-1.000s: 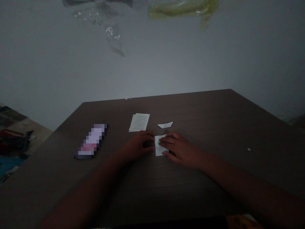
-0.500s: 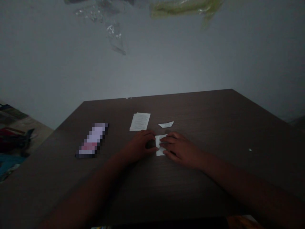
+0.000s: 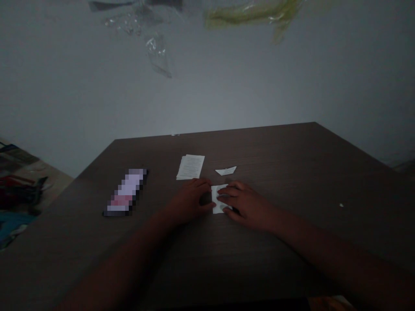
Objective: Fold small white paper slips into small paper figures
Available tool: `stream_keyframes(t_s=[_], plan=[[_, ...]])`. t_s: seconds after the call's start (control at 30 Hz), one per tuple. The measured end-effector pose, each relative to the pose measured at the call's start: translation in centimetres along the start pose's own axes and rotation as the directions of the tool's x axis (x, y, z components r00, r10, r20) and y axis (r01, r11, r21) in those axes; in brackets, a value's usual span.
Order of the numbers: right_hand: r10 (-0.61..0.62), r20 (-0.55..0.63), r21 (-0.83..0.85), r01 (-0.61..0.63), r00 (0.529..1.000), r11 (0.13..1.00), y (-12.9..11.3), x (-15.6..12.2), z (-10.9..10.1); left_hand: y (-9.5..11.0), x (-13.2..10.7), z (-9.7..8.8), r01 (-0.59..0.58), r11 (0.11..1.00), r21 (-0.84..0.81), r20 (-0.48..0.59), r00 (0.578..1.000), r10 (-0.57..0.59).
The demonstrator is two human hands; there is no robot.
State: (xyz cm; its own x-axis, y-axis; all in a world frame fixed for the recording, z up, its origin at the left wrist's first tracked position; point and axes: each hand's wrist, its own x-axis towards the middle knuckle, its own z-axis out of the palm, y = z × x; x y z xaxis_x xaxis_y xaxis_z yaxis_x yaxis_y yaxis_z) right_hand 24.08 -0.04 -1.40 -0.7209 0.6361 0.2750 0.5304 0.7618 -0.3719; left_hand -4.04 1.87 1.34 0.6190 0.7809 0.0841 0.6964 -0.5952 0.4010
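A small white piece of paper [image 3: 216, 208] lies flat on the table between my two hands. My left hand [image 3: 191, 199] rests at its left edge, thumb and fingers apart, the fingertips touching or just beside the paper. From the right, my right hand [image 3: 248, 204] lies over the paper with its fingers spread, and covers the right part of it. Just beyond the hands sits a small folded paper boat [image 3: 226, 171] with printed lines. A stack of printed paper sheets [image 3: 191, 167] lies behind my left hand.
A phone [image 3: 126, 192] with a blurred-out screen lies at the left of the brown table [image 3: 279, 155]. Far right is a tiny white scrap [image 3: 341, 205]. A pale wall [image 3: 207, 90] with clear and yellow tape stands behind the table. Several items lie on the floor at left.
Both hands stay in nearly the same place on the paper. The whole view has shifted slightly, with everything a few pixels lower.
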Motion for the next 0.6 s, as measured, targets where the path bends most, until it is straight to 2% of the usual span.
stream_keyframes(t_s=[0.2,0.43,0.6], plan=[[0.005,0.001,-0.002,-0.005,1.0,1.0,-0.4,0.1,-0.2,1.1,0.1,-0.6,0.006,0.994,0.108,0.051,0.999,-0.012],[-0.006,0.009,-0.05,0.006,1.0,0.999,-0.6,0.2,-0.2,1.4,-0.1,-0.4,-0.035,0.986,0.163,0.072,0.997,0.024],[0.001,-0.022,0.02,-0.001,1.0,1.0,-0.7,0.4,-0.6,2.3,0.2,-0.5,-0.003,0.981,0.194,0.081,0.997,-0.013]])
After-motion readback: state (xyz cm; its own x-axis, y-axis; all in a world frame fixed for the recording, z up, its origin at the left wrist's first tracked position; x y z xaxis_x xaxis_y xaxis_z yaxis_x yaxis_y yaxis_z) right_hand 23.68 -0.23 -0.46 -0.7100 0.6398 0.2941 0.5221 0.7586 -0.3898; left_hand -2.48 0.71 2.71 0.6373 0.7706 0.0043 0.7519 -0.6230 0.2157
